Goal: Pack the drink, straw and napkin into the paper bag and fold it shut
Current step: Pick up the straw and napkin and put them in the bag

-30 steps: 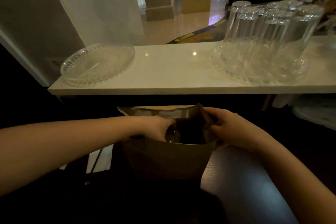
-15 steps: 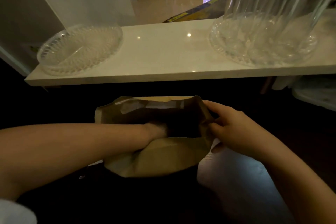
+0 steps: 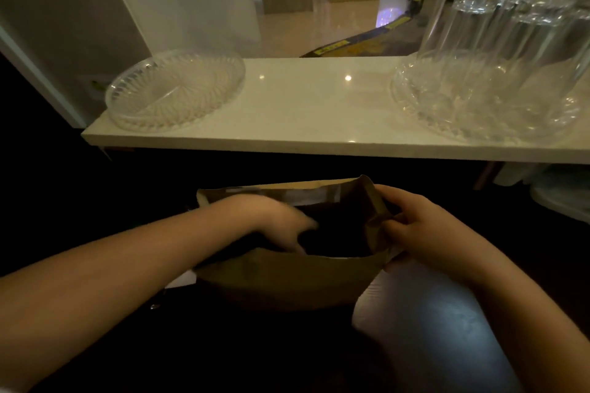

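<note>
A brown paper bag (image 3: 287, 277) stands open on the dark table just in front of me. My left hand (image 3: 281, 217) is at the bag's mouth, motion-blurred, fingers spread and pointing down into the dark inside; I see nothing in it. My right hand (image 3: 424, 230) pinches the right edge of the rim and holds it open. The bag's inside is black, so the drink does not show. A white corner of the napkin (image 3: 183, 279) peeks out left of the bag under my left forearm. The straw cannot be made out.
A white counter ledge (image 3: 319, 112) runs across just beyond the bag. On it sit an empty clear glass dish (image 3: 175, 89) at left and a glass tray (image 3: 479, 124) with several upturned tumblers at right. The dark table (image 3: 431, 329) shows a light reflection at right.
My left hand went deep into the bag, then rose back to the rim. My right hand stayed on the bag's right edge. The view tilted down, then back up.
</note>
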`<act>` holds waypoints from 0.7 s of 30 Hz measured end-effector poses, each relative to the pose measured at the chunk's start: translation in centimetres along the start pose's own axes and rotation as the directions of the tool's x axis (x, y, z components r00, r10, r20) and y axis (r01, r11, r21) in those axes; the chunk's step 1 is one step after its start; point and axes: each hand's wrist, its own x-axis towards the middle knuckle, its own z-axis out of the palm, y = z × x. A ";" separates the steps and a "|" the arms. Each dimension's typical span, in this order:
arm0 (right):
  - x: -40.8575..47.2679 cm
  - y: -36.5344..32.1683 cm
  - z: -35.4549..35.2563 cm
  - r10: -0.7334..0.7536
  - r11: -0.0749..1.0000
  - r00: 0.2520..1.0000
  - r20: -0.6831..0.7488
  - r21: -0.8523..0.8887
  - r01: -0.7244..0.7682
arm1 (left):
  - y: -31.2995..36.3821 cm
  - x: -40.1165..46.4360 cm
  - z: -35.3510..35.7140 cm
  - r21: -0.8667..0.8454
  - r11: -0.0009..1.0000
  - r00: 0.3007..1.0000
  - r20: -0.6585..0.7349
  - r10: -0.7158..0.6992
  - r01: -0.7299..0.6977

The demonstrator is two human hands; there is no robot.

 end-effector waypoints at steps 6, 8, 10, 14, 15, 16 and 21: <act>0.6 -0.1 -0.1 -0.032 0.999 0.999 0.025 -0.009 0.032 | -2.6 -9.7 -2.0 -0.524 0.688 0.716 -0.698 -0.009 -0.502; 0.8 -0.2 -0.2 -0.043 0.999 0.999 0.022 -0.008 0.043 | -5.0 -10.9 -0.8 -0.486 0.590 0.407 -0.872 -0.273 -0.646; 1.0 -0.3 -0.1 -0.054 0.999 0.998 0.023 -0.005 0.054 | -8.5 -10.3 1.4 -0.506 0.544 0.140 -0.805 -0.576 -0.670; 1.4 -0.3 0.2 -0.060 0.998 0.996 0.063 -0.012 0.061 | -15.6 -6.0 9.3 -0.830 0.397 0.085 -0.462 -0.883 -0.393; 1.5 -0.3 0.3 -0.059 0.998 0.996 0.072 -0.009 0.060 | -17.0 -4.9 11.6 -0.888 0.374 0.127 -0.417 -0.900 -0.266; 1.6 -0.2 0.4 -0.059 0.998 0.995 0.080 -0.004 0.059 | -18.2 -3.8 13.8 -0.921 0.365 0.181 -0.385 -0.905 -0.134; 1.8 -0.1 0.6 -0.084 0.996 0.993 0.085 0.005 0.084 | -20.5 -0.4 19.4 -0.909 0.259 0.456 -0.089 -0.886 0.327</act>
